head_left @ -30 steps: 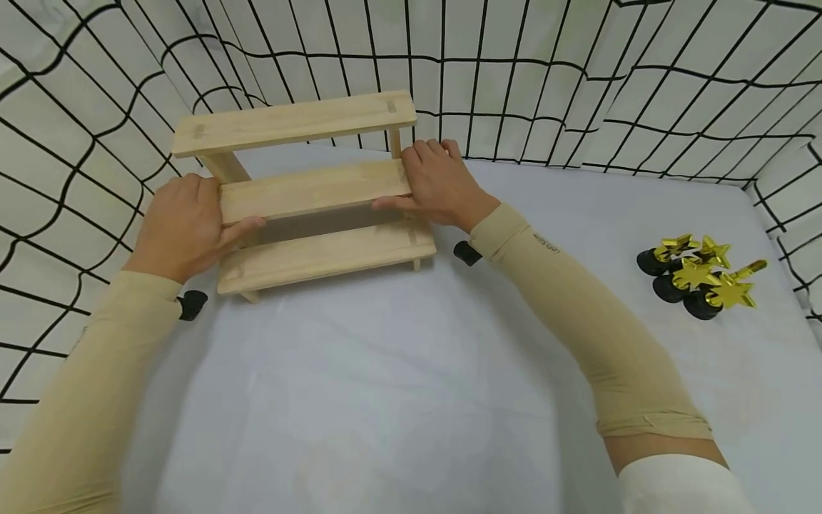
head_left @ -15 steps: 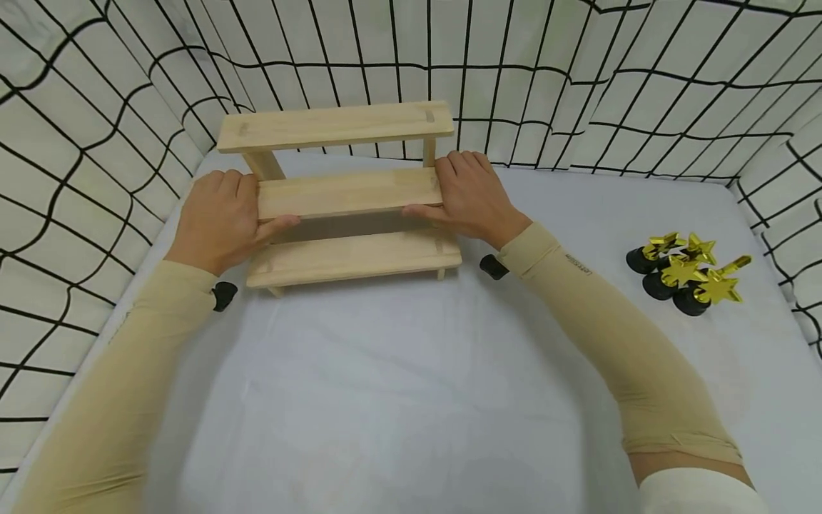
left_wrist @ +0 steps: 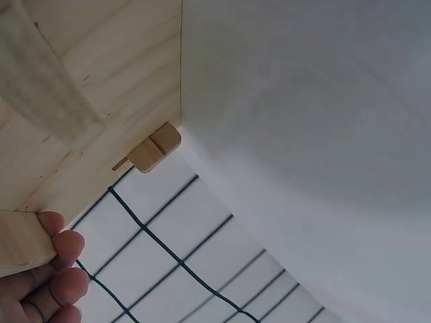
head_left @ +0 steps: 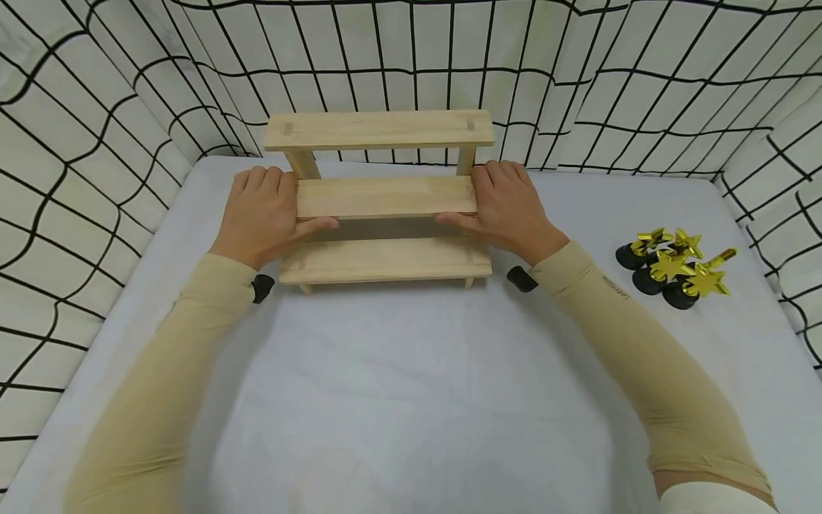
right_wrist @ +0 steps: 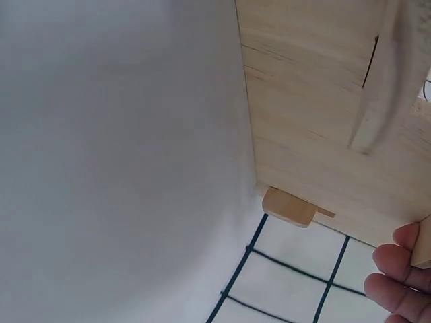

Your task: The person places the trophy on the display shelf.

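A pale wooden three-tier stepped shelf (head_left: 385,198) stands near the back of the white-covered table, squared to the back edge. My left hand (head_left: 260,218) grips the left end of its middle board, thumb along the front edge. At the opposite end of that board my right hand (head_left: 510,210) holds on in the same way. In the left wrist view, curled fingertips (left_wrist: 66,249) wrap the board's end, and the wooden side fills the upper left. The right wrist view shows fingertips (right_wrist: 397,266) at the other board end.
Several gold star trophies (head_left: 671,268) on black bases cluster on the right of the table (head_left: 411,400). Black wire mesh (head_left: 398,71) over white cloth walls the back and both sides, close behind the shelf.
Both hands have moved the shelf to the right in the view, and its slanted boards now lie level. The view itself has shifted slightly; the trophies stay grouped.
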Demonstrator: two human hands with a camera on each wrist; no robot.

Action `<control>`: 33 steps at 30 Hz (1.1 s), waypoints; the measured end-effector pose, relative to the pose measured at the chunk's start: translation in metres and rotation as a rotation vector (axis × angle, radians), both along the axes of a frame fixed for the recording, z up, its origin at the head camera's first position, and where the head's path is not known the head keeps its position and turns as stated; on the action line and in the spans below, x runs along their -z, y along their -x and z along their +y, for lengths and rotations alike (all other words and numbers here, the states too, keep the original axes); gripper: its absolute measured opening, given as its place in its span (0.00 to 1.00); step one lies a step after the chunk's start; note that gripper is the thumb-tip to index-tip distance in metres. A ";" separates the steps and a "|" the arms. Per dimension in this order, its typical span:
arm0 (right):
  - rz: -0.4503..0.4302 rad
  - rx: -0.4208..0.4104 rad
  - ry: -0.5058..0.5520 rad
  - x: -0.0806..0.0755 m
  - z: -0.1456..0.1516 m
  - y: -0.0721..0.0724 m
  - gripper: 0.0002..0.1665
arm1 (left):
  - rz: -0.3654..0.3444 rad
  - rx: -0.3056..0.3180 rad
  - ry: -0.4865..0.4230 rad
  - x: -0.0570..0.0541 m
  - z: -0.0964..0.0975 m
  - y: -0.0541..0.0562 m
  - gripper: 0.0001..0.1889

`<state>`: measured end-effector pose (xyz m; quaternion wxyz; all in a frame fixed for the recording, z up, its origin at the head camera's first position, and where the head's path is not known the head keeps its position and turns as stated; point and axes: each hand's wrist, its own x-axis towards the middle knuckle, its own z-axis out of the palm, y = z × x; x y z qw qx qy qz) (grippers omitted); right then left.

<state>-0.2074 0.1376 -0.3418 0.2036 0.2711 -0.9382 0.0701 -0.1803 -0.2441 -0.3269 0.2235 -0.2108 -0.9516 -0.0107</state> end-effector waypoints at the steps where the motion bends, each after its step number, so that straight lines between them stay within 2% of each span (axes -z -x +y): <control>1: 0.005 0.006 0.002 0.000 0.004 -0.001 0.66 | -0.003 0.003 0.003 0.000 0.004 0.002 0.64; 4: 0.034 0.022 0.010 0.001 0.016 -0.006 0.72 | -0.038 0.005 0.012 -0.001 0.017 0.006 0.59; 8: 0.074 0.036 0.019 0.002 0.030 -0.011 0.72 | -0.096 -0.007 0.006 -0.003 0.034 0.010 0.47; 10: 0.078 0.043 0.029 0.002 0.038 -0.014 0.71 | -0.104 -0.006 0.001 -0.003 0.042 0.012 0.46; 18: 0.070 0.051 0.048 0.004 0.066 -0.024 0.70 | -0.098 0.033 -0.043 0.006 0.070 0.015 0.46; 26: -0.015 0.058 0.098 0.007 0.080 -0.032 0.67 | -0.138 0.038 -0.117 0.009 0.083 0.008 0.48; 33: -0.020 0.058 0.134 0.007 0.080 -0.034 0.69 | -0.070 0.077 -0.111 0.008 0.085 0.004 0.65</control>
